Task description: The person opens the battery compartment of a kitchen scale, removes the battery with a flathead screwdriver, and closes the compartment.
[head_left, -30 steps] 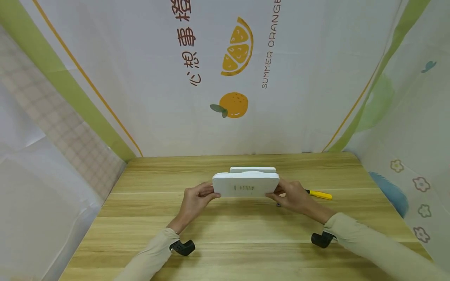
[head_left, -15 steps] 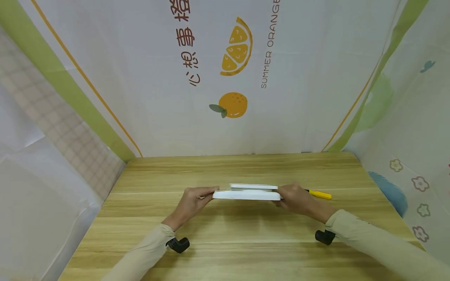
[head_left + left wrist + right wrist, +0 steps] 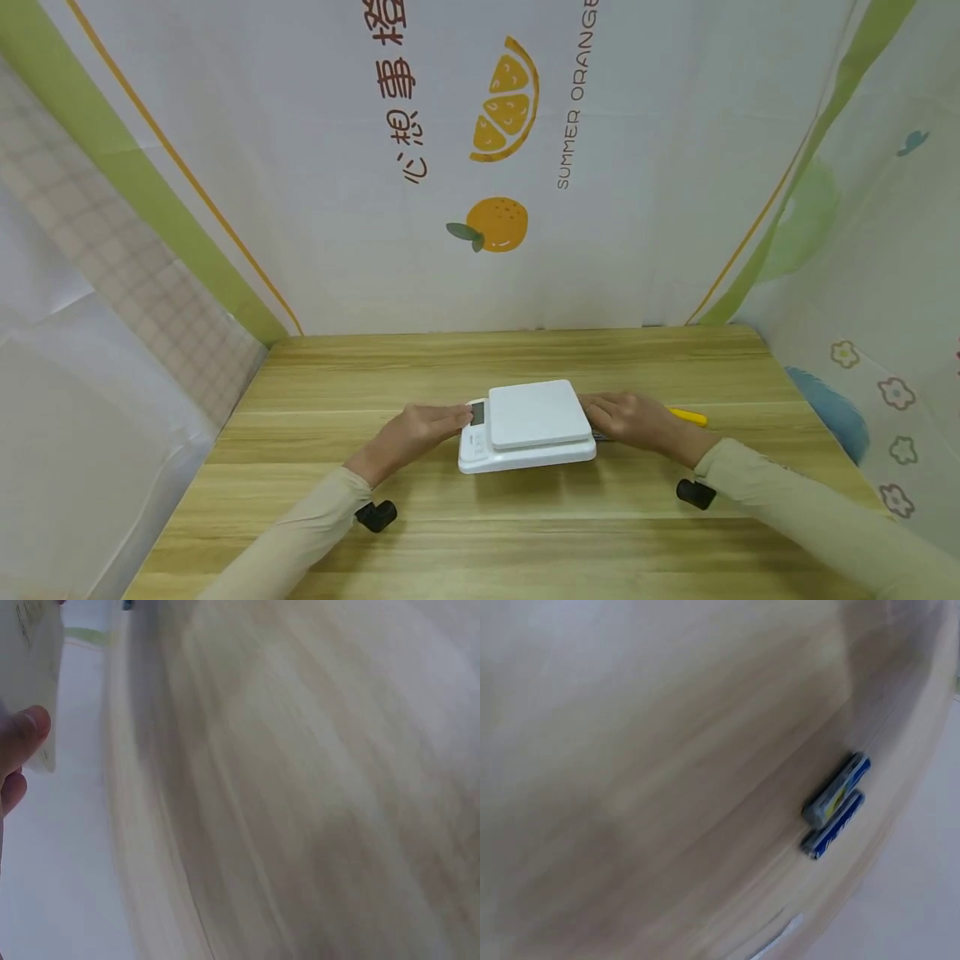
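Note:
A white kitchen scale (image 3: 538, 415), with a square platform and a small dark display at its left end, is held over the wooden table. Its platform faces up and its front edge dips towards me. My left hand (image 3: 416, 435) grips the left end, fingers on top by the display. In the left wrist view the thumb (image 3: 28, 733) presses on the scale's printed underside (image 3: 34, 675). At the right edge my right hand (image 3: 628, 421) grips the scale, its fingertips partly hidden. The right wrist view shows two blue-and-silver batteries (image 3: 834, 802) lying side by side on the table.
A yellow-handled tool (image 3: 688, 417) lies on the table (image 3: 525, 542) behind my right wrist, partly covered by it. White printed cloths (image 3: 615, 258) hang behind the table and at its sides.
The scale has turned over in both hands: its printed underside faced me, then it was seen edge-on, and now the platform and display show on top.

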Available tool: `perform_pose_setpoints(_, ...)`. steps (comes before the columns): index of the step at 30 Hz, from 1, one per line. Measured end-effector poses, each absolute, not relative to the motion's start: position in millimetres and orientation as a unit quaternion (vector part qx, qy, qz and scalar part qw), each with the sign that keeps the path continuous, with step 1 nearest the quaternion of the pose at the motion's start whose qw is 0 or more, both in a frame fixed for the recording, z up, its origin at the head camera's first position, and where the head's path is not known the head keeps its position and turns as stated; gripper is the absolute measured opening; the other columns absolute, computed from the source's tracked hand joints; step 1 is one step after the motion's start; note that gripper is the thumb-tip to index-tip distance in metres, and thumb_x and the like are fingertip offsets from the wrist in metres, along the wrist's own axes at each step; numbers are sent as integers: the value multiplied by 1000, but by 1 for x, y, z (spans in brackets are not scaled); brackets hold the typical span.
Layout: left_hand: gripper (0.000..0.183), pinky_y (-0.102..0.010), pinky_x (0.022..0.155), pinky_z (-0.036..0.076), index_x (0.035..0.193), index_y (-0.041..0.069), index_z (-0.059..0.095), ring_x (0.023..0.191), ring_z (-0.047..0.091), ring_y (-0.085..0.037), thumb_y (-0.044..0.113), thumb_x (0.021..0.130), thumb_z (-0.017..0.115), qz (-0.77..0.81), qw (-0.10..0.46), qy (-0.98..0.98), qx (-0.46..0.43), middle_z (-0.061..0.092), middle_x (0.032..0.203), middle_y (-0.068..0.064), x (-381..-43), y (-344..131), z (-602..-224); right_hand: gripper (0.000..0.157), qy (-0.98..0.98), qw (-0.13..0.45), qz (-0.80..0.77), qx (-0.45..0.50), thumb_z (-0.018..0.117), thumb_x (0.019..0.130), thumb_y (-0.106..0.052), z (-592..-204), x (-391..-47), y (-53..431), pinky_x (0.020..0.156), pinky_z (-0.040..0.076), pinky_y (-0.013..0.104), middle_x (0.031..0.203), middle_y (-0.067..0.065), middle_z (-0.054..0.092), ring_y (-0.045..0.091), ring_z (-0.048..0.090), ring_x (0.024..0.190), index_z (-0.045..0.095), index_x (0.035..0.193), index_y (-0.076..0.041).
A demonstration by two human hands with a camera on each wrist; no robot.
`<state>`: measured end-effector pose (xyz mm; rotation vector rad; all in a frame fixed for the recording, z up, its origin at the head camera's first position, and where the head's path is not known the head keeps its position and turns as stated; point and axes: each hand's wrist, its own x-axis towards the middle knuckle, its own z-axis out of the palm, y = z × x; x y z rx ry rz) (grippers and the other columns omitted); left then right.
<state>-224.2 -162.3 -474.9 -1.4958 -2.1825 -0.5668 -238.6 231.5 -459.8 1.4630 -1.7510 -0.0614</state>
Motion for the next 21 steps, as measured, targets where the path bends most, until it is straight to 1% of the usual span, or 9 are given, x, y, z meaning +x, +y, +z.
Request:
perform_pose_setpoints(2, 27, -25, 84, 64, 123, 4, 72, 103, 73, -20, 7, 98, 62, -147, 243, -778, -560, 73, 120, -14, -226, -163, -475, 45, -679, 435, -63, 588, 29, 113, -7, -459, -241, 232, 52, 62, 22, 92, 13, 78, 19, 75, 73, 71, 101, 3)
perform_pose_setpoints(3, 27, -28, 82, 65, 120, 4, 73, 101, 74, -23, 5, 95, 64, -98, 289, -757, -577, 74, 117, -15, -228, -163, -475, 46, -670, 443, -81, 591, 29, 113, -6, -459, -242, 233, 51, 62, 22, 90, 13, 78, 18, 75, 72, 72, 99, 4)
perform_pose_setpoints(6, 30, -25, 77, 65, 114, 4, 74, 95, 75, -20, 1, 85, 70, -32, 330, -727, -601, 75, 114, -13, -234, -161, -473, 47, -642, 458, -128, 601, 30, 112, -2, -460, -245, 232, 51, 62, 22, 85, 11, 78, 17, 75, 70, 73, 95, 2)
perform_pose_setpoints(9, 21, -22, 73, 65, 110, 3, 73, 93, 76, -17, -5, 98, 58, 17, 363, -697, -618, 76, 110, -10, -240, -158, -473, 48, -621, 462, -153, 615, 32, 111, -1, -460, -245, 230, 55, 63, 22, 83, 12, 77, 16, 75, 71, 74, 90, 2)
perform_pose_setpoints(10, 23, -21, 72, 65, 109, 3, 73, 92, 76, -16, -5, 101, 53, 35, 373, -688, -622, 77, 108, -9, -242, -157, -473, 48, -616, 462, -159, 618, 32, 110, 0, -461, -245, 230, 56, 64, 21, 83, 11, 77, 16, 75, 71, 75, 88, 1)
perform_pose_setpoints(12, 36, -20, 69, 65, 107, 4, 73, 90, 76, -15, -4, 109, 37, 65, 385, -677, -624, 77, 106, -8, -245, -156, -473, 48, -608, 461, -171, 623, 33, 110, 0, -462, -245, 228, 58, 64, 21, 82, 11, 77, 16, 75, 71, 76, 87, 0)
perform_pose_setpoints(13, 41, -20, 69, 65, 106, 5, 73, 90, 76, -14, -4, 110, 33, 76, 389, -672, -625, 77, 105, -7, -246, -155, -473, 48, -605, 461, -177, 624, 33, 110, 1, -463, -245, 227, 59, 64, 21, 82, 11, 77, 16, 75, 72, 76, 88, 0)
perform_pose_setpoints(18, 47, -18, 66, 64, 102, 7, 74, 88, 76, -12, -8, 109, 29, 127, 381, -672, -622, 77, 104, -6, -249, -153, -471, 46, -601, 456, -188, 630, 33, 108, 3, -468, -248, 225, 59, 64, 22, 82, 12, 76, 17, 73, 72, 75, 89, 1)
perform_pose_setpoints(21, 42, -19, 64, 64, 99, 6, 73, 86, 75, -12, -10, 106, 35, 141, 373, -678, -617, 76, 102, -6, -250, -152, -471, 47, -601, 452, -187, 632, 32, 108, 3, -472, -252, 225, 57, 64, 23, 82, 12, 76, 18, 72, 71, 75, 88, 0)
